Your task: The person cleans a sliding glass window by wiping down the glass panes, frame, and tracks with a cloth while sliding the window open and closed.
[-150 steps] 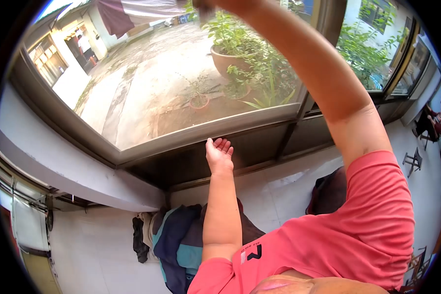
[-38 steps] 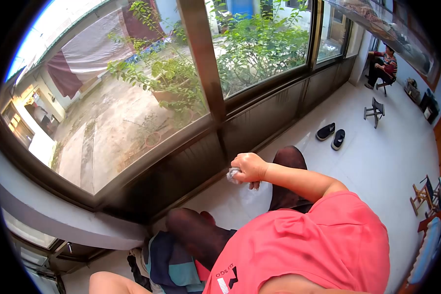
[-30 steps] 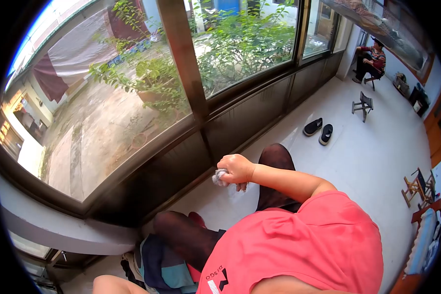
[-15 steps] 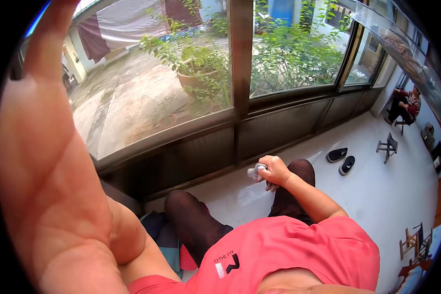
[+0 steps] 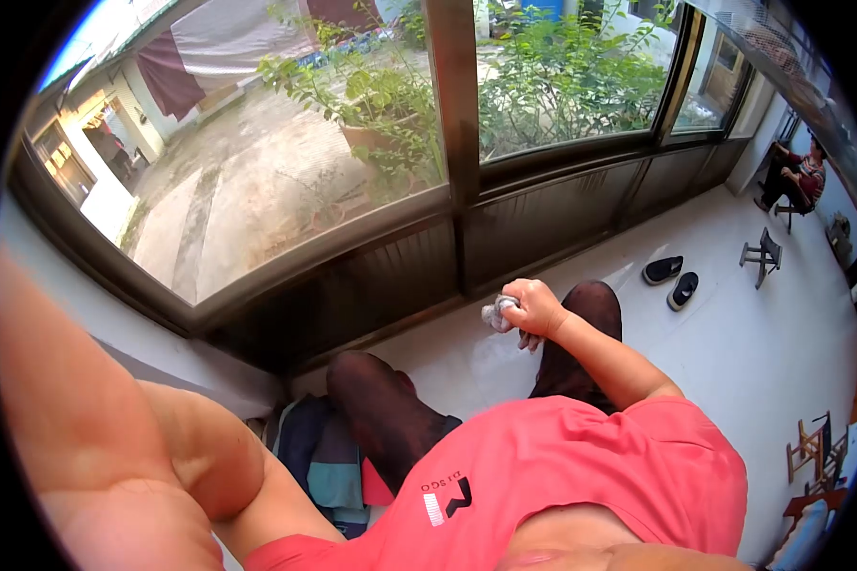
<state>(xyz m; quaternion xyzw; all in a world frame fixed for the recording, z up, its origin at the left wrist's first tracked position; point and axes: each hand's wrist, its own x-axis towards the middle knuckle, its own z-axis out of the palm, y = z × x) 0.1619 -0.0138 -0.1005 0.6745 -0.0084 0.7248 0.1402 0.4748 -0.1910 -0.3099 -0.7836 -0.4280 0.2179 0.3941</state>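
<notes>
My left hand (image 5: 57, 400) is very close to the camera at the left edge, raised beside it. Its palm and wrist side show large, while the fingers are out of sight. My right hand (image 5: 535, 309) is closed around a crumpled grey-white cloth (image 5: 498, 314), which bulges out past the thumb side. That hand is above the floor by my right knee (image 5: 595, 314). Both knees are bent, in dark sheer fabric, under a pink-red shirt (image 5: 581, 457).
Low sliding windows with a dark frame (image 5: 462, 143) run ahead of me. Dark and teal fabric (image 5: 333, 466) lies by my left leg. Black shoes (image 5: 682, 291) and a folding stool (image 5: 761, 257) stand on the white floor. Another person (image 5: 802, 181) sits far right.
My left hand has dropped lower and leftward, uncovering the window corner and wall. My right hand keeps its hold on the cloth. The view has tilted slightly.
</notes>
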